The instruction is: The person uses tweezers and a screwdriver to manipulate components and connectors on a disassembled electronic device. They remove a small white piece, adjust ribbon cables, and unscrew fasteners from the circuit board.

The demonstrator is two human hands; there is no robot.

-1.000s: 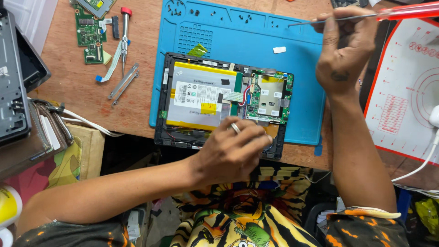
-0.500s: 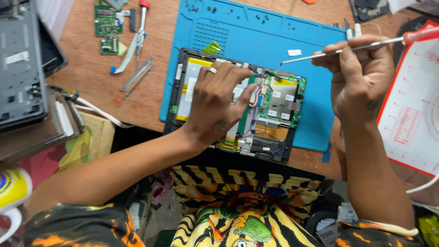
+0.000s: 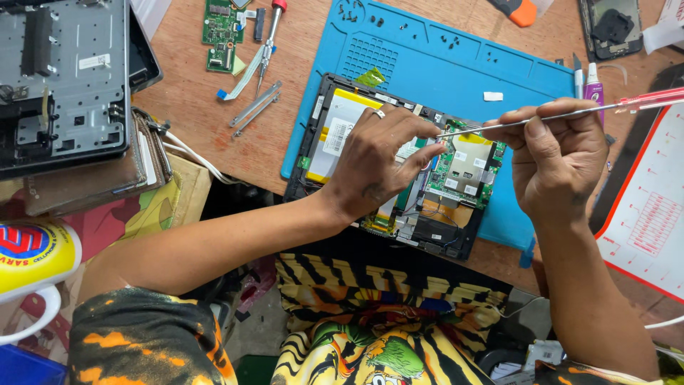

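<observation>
An opened tablet [image 3: 335, 128] lies on a blue work mat [image 3: 456, 57], showing a yellow-edged silver battery and a green circuit board [image 3: 467, 167]. My left hand [image 3: 377, 160] rests flat on the tablet's middle, fingers spread toward the board, a ring on one finger. My right hand [image 3: 559, 157] grips a screwdriver [image 3: 570, 113] with a red translucent handle. Its long metal shaft points left, and the tip sits near the top edge of the circuit board, close to my left fingertips.
A dismantled grey laptop chassis [image 3: 64, 78] lies at the left on a stack of things. A small green board [image 3: 222, 32], another screwdriver [image 3: 267, 46] and metal strips lie on the wooden table. A red-bordered white mat [image 3: 652, 221] is at the right. A yellow-labelled container [image 3: 35, 253] stands lower left.
My left hand moved from the tablet's near edge up onto its middle. My right hand came down from the far right, bringing the screwdriver tip to the circuit board.
</observation>
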